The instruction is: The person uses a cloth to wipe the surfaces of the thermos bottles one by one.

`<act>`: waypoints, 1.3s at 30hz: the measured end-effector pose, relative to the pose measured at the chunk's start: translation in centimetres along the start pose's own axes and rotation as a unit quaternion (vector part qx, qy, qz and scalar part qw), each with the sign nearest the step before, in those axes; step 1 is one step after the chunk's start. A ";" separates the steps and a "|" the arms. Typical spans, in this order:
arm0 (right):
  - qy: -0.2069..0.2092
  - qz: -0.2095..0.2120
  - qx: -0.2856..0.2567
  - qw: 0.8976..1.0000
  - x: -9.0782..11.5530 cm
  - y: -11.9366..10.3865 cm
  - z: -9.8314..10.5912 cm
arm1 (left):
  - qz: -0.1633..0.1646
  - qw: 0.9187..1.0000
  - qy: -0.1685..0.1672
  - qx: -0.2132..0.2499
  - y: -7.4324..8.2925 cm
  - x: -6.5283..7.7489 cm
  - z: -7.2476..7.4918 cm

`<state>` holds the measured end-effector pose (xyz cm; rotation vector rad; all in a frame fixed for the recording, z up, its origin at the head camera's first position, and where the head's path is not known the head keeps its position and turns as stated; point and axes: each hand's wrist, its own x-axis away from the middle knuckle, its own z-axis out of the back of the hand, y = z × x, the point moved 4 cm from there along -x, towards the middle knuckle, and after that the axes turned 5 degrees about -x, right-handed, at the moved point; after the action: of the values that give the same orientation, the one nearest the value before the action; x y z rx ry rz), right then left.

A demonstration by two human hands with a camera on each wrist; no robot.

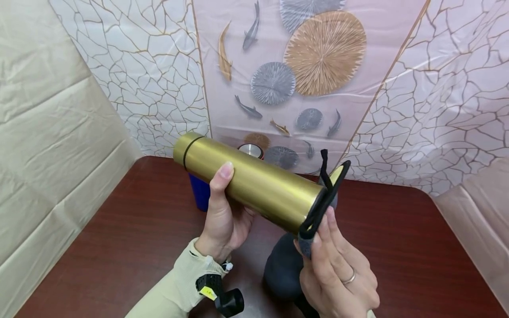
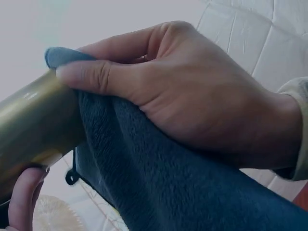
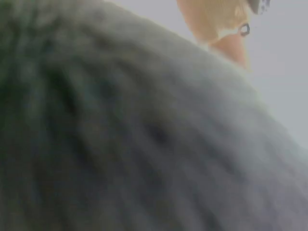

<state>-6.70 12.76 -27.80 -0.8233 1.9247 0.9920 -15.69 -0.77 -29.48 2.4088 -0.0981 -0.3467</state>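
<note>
A gold metal flask [image 1: 254,181] with a dark ring near its capped end lies tilted in the air, cap to the upper left. My left hand [image 1: 226,216] grips it round the middle from below, thumb on the near side. At the lower end, my right hand [image 1: 338,269] pinches a grey fleece piece [image 2: 159,159] with black edging and a yellow inner side against the flask's end. In the head view a dark rounded part [image 1: 283,267] hangs beneath. The fleece blurs most of the right wrist view; whether the flask's end sits inside it I cannot tell.
Behind the flask, a blue container [image 1: 200,192] stands on the dark red table [image 1: 417,247], partly hidden. A silver-topped object [image 1: 251,150] with a red rim shows past the flask. Patterned cloth [image 1: 274,84] hangs behind the table, with pale fabric at both sides.
</note>
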 end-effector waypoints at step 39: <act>-0.009 -0.202 0.042 0.978 -0.1 0.4 1.0 | -0.081 0.995 0.040 -0.031 0.5 -0.4 0.6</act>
<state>-6.61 13.88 -27.93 -1.0970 1.6785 0.6654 -16.19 -1.46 -29.57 2.3710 0.1429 -0.3219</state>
